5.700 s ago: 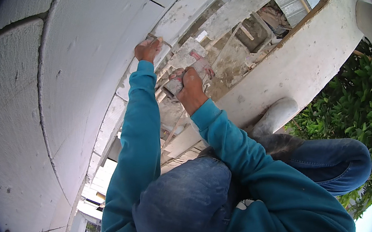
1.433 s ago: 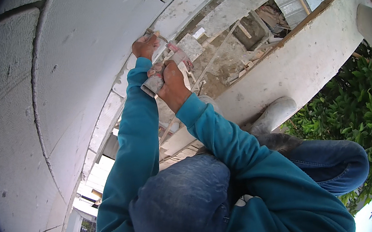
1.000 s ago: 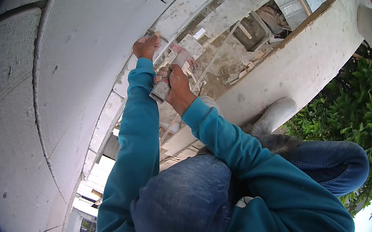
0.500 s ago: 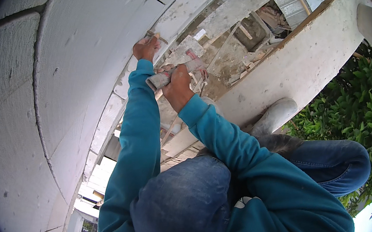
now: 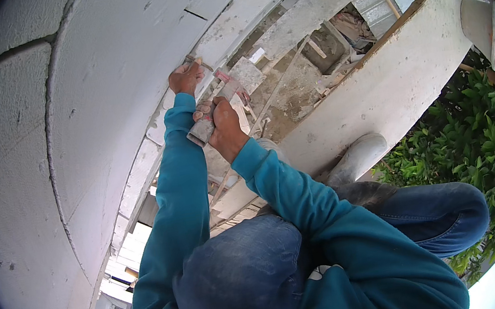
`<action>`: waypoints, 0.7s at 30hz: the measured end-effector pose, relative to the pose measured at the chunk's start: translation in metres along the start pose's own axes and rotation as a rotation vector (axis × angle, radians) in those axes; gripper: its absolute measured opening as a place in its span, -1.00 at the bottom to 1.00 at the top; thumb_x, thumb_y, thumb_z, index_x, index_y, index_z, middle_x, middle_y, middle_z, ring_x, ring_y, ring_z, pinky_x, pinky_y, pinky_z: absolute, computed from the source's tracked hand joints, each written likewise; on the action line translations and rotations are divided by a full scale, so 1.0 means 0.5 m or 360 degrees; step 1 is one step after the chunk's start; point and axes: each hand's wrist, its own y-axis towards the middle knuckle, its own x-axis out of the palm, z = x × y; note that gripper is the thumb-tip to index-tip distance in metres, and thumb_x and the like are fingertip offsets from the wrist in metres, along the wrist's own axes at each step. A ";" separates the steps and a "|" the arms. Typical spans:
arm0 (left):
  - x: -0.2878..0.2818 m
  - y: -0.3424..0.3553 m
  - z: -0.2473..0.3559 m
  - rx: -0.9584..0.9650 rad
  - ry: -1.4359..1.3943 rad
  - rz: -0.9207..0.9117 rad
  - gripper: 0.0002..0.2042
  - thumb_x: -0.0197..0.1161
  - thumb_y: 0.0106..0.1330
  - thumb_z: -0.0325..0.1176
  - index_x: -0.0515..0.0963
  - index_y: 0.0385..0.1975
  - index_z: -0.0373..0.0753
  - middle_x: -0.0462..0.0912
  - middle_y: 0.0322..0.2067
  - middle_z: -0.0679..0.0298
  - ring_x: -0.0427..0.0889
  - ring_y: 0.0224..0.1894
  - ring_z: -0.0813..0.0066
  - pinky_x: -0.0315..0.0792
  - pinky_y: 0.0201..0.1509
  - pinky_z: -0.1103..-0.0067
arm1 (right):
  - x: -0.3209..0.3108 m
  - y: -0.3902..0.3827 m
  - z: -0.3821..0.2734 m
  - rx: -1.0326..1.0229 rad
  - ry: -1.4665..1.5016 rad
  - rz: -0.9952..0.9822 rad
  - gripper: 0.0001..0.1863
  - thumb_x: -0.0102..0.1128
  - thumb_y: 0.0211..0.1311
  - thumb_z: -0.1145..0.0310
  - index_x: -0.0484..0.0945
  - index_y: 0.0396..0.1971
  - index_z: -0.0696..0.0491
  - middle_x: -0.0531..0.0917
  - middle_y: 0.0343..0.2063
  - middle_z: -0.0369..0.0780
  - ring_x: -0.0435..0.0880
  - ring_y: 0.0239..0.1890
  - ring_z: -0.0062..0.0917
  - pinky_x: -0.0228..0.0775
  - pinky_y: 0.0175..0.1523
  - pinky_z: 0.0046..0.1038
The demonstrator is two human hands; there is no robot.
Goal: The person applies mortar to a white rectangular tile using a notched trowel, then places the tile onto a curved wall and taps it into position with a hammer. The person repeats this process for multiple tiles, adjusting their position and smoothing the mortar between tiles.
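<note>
My left hand point(image 5: 184, 79) is closed, its fingertips pressed together against the pale block wall point(image 5: 105, 73) at a joint between blocks. A small tan tip shows at its fingers, too little to name. Just below and to the right, my right hand point(image 5: 225, 128) is wrapped round a dusty grey tool point(image 5: 200, 133) with a thick, square-edged near end and a reddish-pink far end. That far end points up toward the wall near my left hand. The tool's middle is hidden by my fingers, and its kind cannot be told.
A long pale board point(image 5: 368, 76) with a brown edge slants along the right. Between it and the wall lie a dusty trough point(image 5: 326, 50), wood strips, and rubble. Green bushes point(image 5: 467, 157) grow beyond the board. My bent knees point(image 5: 243, 267) are close below my arms.
The whole view has shifted slightly. In my right hand the tool has tilted, its reddish end swinging closer to my left hand and the wall. My left hand stays at the joint.
</note>
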 end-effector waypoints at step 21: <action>0.006 0.030 -0.024 0.0080 -0.0146 0.0017 -0.70 0.49 0.05 -0.27 0.49 -0.55 -0.33 0.56 -0.63 0.24 0.49 -0.69 0.59 0.33 -0.68 0.69 | 0.183 -0.259 -0.574 -0.2073 -0.0377 -0.0151 -0.81 0.17 0.19 0.43 0.31 -0.39 0.13 0.45 -0.63 -0.24 0.47 -0.72 -0.53 0.41 -0.66 -0.44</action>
